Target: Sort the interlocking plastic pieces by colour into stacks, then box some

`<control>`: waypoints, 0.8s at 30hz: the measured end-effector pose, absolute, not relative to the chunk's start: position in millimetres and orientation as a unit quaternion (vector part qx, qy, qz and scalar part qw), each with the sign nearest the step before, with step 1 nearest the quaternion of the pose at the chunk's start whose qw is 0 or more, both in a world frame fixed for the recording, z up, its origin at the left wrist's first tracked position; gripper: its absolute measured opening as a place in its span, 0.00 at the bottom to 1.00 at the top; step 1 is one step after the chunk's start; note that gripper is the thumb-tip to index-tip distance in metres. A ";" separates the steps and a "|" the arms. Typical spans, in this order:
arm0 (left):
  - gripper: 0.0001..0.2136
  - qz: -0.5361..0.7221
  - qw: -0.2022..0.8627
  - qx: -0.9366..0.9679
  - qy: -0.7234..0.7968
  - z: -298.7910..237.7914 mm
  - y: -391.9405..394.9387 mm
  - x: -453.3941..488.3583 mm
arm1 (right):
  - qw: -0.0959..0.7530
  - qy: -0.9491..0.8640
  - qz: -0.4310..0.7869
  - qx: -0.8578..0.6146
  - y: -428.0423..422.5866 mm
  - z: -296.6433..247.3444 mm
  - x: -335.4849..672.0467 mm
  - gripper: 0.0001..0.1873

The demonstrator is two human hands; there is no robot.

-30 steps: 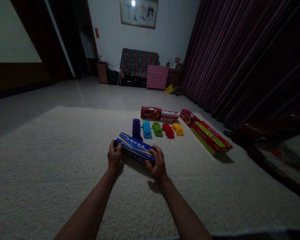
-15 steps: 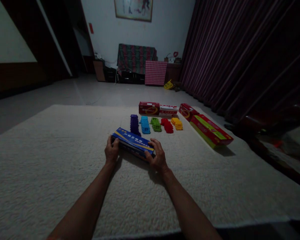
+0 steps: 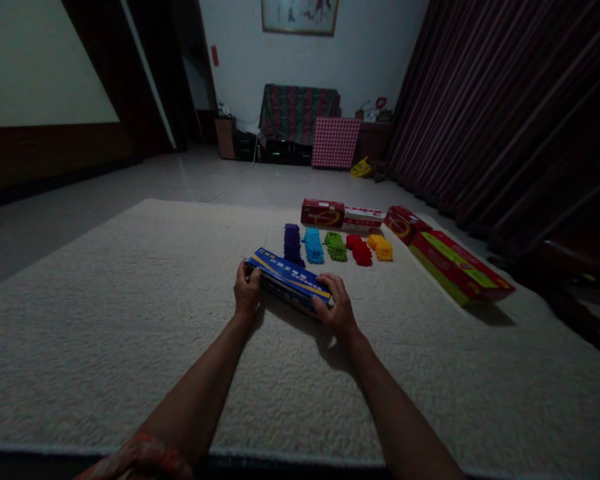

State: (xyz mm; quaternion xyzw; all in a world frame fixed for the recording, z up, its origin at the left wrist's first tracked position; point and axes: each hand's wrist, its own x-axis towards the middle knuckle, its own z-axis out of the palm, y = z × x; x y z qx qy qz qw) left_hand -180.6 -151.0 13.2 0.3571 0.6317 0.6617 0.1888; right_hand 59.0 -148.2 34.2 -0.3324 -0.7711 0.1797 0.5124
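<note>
A long blue box (image 3: 289, 277) with a yellow stripe lies low over the cream carpet (image 3: 105, 313). My left hand (image 3: 246, 293) grips its left end and my right hand (image 3: 336, 309) grips its right end, fingers curled over the top edge. Just beyond the box sit rows of small plastic pieces: purple (image 3: 292, 241), light blue (image 3: 313, 245), green (image 3: 336, 245), red (image 3: 360, 251) and yellow (image 3: 381, 247).
Red boxes (image 3: 323, 212) and a red and white box (image 3: 363, 218) stand behind the coloured pieces. A long red and green box (image 3: 457, 267) lies to the right. Dark curtains (image 3: 505, 120) line the right side. A covered cabinet (image 3: 297, 120) and checked board (image 3: 335, 142) stand at the far wall.
The view has shifted left and down a little. Both hands keep their grip on the blue box, which sits slightly farther from me.
</note>
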 end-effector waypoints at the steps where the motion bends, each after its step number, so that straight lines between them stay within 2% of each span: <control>1: 0.25 0.663 0.185 0.358 0.631 12.1 -150.4 -181.0 | 0.511 -0.770 0.184 -0.335 -147.4 34.2 59.5 0.19; 5: 0.26 0.662 0.173 0.362 0.633 9.1 -148.2 -182.2 | 0.487 -0.774 0.216 -0.343 -143.3 35.6 65.7 0.21; 11: 0.26 0.660 0.165 0.355 0.641 6.8 -146.5 -182.5 | 0.435 -0.798 0.255 -0.329 -144.1 39.8 76.0 0.28; 18: 0.25 0.663 0.162 0.358 0.637 6.9 -147.7 -181.5 | 0.443 -0.793 0.244 -0.339 -146.8 41.7 75.3 0.22; 24: 0.25 0.655 0.168 0.359 0.643 7.6 -149.1 -181.9 | 0.451 -0.790 0.253 -0.328 -143.1 39.0 78.1 0.22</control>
